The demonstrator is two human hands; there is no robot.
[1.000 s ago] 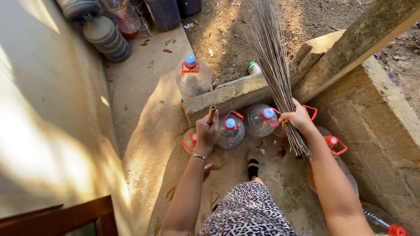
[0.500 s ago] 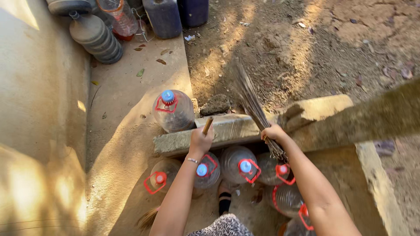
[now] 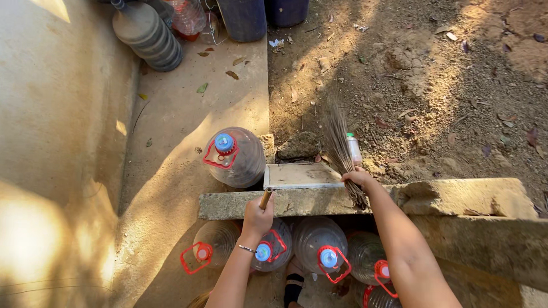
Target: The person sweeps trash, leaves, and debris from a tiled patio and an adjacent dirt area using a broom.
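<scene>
Left grip (image 3: 258,217) closes around a wooden stick (image 3: 266,198); right grip (image 3: 358,177) clutches a twig broom (image 3: 341,149) over the concrete ledge (image 3: 308,201), water jugs (image 3: 319,251) crowding below.

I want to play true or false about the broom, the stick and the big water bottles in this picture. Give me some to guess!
1. The right hand holds a bundle broom. True.
2. The left hand is empty. False: its grip is closed around a wooden stick.
3. The big clear bottle beyond the low concrete wall has a blue cap and red handle. True.
4. The broom's bristles point down at the person's feet. False: they fan out over the wall toward the dirt ground.
5. A small bottle lies on the dirt beside the broom. True.
</scene>
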